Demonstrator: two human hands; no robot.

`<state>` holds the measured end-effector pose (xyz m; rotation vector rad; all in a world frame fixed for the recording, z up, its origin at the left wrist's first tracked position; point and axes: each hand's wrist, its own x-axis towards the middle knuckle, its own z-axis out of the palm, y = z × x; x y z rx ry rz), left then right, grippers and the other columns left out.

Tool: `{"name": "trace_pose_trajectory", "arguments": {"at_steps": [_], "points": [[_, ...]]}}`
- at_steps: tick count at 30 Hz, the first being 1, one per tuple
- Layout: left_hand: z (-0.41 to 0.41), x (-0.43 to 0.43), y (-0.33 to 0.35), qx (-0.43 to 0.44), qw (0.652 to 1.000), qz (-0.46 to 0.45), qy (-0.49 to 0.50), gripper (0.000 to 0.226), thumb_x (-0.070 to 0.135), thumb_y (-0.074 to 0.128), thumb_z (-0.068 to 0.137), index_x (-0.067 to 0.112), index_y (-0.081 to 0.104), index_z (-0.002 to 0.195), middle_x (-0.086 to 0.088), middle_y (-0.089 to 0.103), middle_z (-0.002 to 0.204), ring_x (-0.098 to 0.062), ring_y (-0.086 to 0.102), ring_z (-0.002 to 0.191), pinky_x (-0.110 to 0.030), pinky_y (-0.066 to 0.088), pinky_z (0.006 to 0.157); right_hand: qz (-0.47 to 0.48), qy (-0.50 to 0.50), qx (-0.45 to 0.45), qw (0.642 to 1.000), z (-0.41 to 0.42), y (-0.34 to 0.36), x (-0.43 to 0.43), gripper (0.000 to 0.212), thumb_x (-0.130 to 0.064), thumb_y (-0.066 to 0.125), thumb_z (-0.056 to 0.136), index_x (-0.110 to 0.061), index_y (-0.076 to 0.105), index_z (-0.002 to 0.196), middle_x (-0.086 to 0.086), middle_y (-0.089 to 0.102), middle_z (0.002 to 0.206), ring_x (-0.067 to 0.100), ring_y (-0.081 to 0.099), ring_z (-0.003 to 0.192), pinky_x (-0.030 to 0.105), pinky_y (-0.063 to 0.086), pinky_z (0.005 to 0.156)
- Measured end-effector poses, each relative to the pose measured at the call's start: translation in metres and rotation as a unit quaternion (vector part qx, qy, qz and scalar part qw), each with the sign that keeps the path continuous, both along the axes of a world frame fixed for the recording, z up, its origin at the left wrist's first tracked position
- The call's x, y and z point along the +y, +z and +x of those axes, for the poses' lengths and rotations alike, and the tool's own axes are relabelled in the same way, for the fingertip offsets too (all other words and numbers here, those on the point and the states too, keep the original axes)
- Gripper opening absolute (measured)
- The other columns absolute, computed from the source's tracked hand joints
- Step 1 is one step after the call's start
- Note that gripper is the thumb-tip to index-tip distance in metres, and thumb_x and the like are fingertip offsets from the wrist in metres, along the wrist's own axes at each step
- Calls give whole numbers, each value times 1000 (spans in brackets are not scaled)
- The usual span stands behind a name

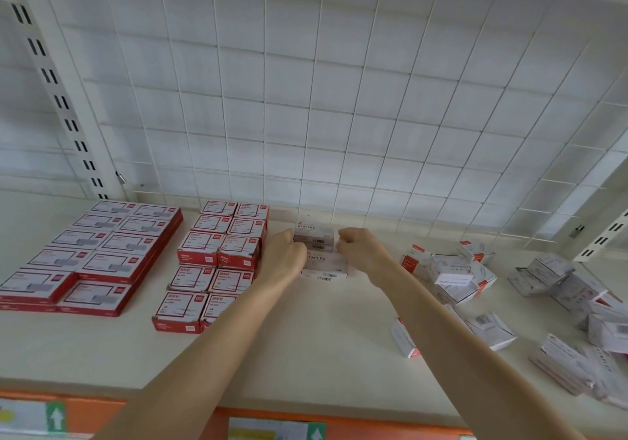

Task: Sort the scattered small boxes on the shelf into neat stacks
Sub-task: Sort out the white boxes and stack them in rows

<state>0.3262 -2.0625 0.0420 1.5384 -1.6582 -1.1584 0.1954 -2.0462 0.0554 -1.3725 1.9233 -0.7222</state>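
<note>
Staples stack (314,232): white boxes, flaps closed, contents unseen, on shelf (306,337), wire grid (306,99) behind stack. Left hand (283,252) at stack's left end, fingers curled round it. Right hand (360,249) at stack's right end, fingers curled, pinching it. Front staples boxes (326,264) just before stack, between wrists. Left of stack: red paper-clip boxes (217,259), 2 tidy columns; further left, flat red boxes (102,252), 2 columns. Right of stack, well apart: loose white boxes (455,276), tumbled, unsorted.
</note>
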Motion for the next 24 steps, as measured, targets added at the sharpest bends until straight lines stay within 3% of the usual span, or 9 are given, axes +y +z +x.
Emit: {"name": "trace_pose_trajectory", "arguments": {"at_steps": [3, 5, 7, 9, 15, 17, 19, 22, 24], "points": [[-1, -1, 1, 13, 1000, 7, -10, 44, -5, 34, 78, 9, 60, 110, -6, 64, 100, -17, 57, 87, -21, 47, 66, 14, -5, -31, 999, 1, -2, -2, 31, 4, 36, 82, 1, 66, 90, 9, 58, 80, 18, 47, 76, 26, 40, 64], [-1, -1, 2, 16, 1000, 12, -12, 46, -5, 34, 76, 9, 61, 111, -8, 65, 100, -19, 59, 88, -25, 49, 68, 17, -7, -38, 999, 1, -2, -4, 36, 7, 34, 79, 5, 65, 97, 25, 65, 98, 30, 57, 82, 39, 49, 83], [-2, -2, 2, 20, 1000, 13, -15, 47, -6, 34, 75, 9, 61, 110, -9, 66, 98, -19, 59, 86, -26, 49, 66, 17, -8, -39, 999, 0, -1, -6, 37, 9, 33, 77, 9, 62, 99, 31, 57, 110, 38, 58, 86, 50, 41, 93], [-2, -2, 2, 26, 999, 8, -19, 47, -6, 33, 75, 8, 61, 109, -10, 66, 95, -20, 59, 85, -26, 48, 63, 13, -7, -41, 999, -2, -2, -6, 38, 10, 33, 76, 8, 63, 98, 30, 58, 111, 32, 56, 81, 48, 44, 92], [-3, -1, 3, 13, 1000, 4, -27, 46, -5, 34, 74, 10, 61, 108, -10, 66, 97, -23, 61, 90, -36, 52, 77, 18, -1, -43, 999, -3, -5, -8, 38, 10, 32, 74, 8, 62, 97, 31, 57, 109, 31, 52, 78, 33, 44, 75], [-2, -2, 3, 2, 999, 0, -33, 46, -4, 34, 73, 11, 61, 108, -9, 66, 97, -22, 61, 89, -35, 52, 77, 19, -2, -48, 999, -3, -4, -7, 38, 9, 32, 75, 7, 63, 97, 30, 60, 102, 20, 47, 78, 27, 36, 71], [-1, 1, 3, -18, 999, -10, -44, 44, -2, 36, 72, 10, 59, 108, -8, 64, 100, -21, 60, 91, -33, 52, 77, 10, 1, -42, 999, -4, -4, -5, 35, 8, 34, 79, 9, 61, 101, 26, 59, 90, 23, 50, 83, 27, 38, 72], [1, 10, 1, -105, 990, -62, -70, 49, 13, 40, 68, 11, 54, 115, -6, 57, 117, -20, 56, 101, -38, 51, 86, -15, 23, 15, 1000, -4, 0, 3, 35, -5, 43, 89, 1, 52, 123, 17, 56, 121, 28, 51, 113, 33, 41, 92], [3, 25, 4, -166, 976, -94, -100, 51, 13, 44, 76, 9, 45, 127, -5, 44, 129, -21, 48, 113, -35, 45, 95, -41, 72, 91, 992, -4, 1, 10, 40, -14, 47, 91, -11, 46, 131, 8, 51, 128, 20, 48, 117, 23, 37, 89]]}}
